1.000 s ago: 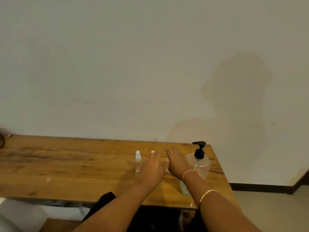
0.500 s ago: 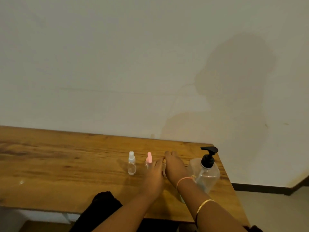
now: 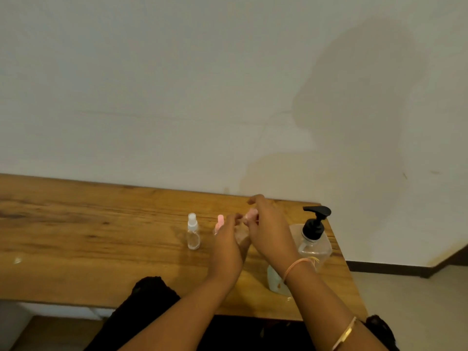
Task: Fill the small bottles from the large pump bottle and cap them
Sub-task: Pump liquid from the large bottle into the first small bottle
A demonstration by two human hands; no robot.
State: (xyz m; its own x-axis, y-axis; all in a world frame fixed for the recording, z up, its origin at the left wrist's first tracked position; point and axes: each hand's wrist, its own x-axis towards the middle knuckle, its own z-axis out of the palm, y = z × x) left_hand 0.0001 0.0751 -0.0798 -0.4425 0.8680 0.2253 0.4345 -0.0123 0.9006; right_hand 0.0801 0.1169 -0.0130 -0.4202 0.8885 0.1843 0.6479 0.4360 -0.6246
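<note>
1 small bottle (image 3: 241, 235), contents unclear: left hand (image 3: 228, 249) grips it, right hand (image 3: 271, 234) pinches cap (image 3: 252, 213).

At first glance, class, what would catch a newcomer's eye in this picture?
The two hands meeting centre-frame: the left hand grips a small clear bottle while the right hand pinches a pink cap at its top. Right of them stands the large pump bottle with its black head.

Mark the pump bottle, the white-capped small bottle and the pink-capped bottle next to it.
pump bottle (image 3: 315, 249): head view, clear body.
white-capped small bottle (image 3: 193, 236): head view, clear body.
pink-capped bottle (image 3: 220, 220): head view, pink cap.
</note>
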